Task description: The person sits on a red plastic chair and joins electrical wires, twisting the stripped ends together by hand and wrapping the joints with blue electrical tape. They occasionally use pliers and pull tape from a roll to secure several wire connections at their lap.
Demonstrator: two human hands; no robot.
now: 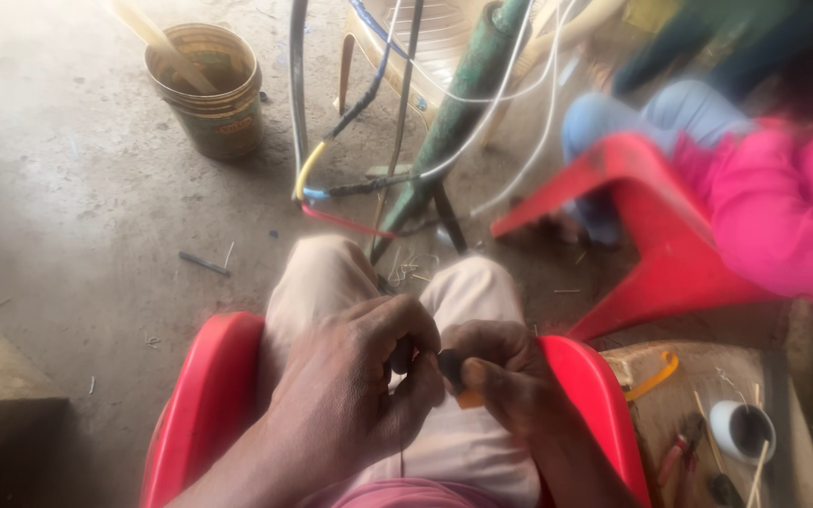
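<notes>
I sit on a red plastic chair (pixel 201 404) and both hands meet over my lap. My left hand (pixel 350 386) is closed around a small dark part (pixel 403 356), and a thin dark wire hangs down from it. My right hand (pixel 501 372) pinches another small dark piece (pixel 450 365) with an orange bit (pixel 469 400) beneath the thumb. The two pieces sit almost touching between my hands. What the pieces are is too small to tell.
A tin bucket (pixel 209 89) with a stick stands on the concrete floor at the far left. A green pole (pixel 454 113) with bundled cables (pixel 350 193) rises ahead. Another person in pink (pixel 783 207) sits on a red chair (pixel 651 245) at right. A white roll (pixel 741 431) lies on a low surface at right.
</notes>
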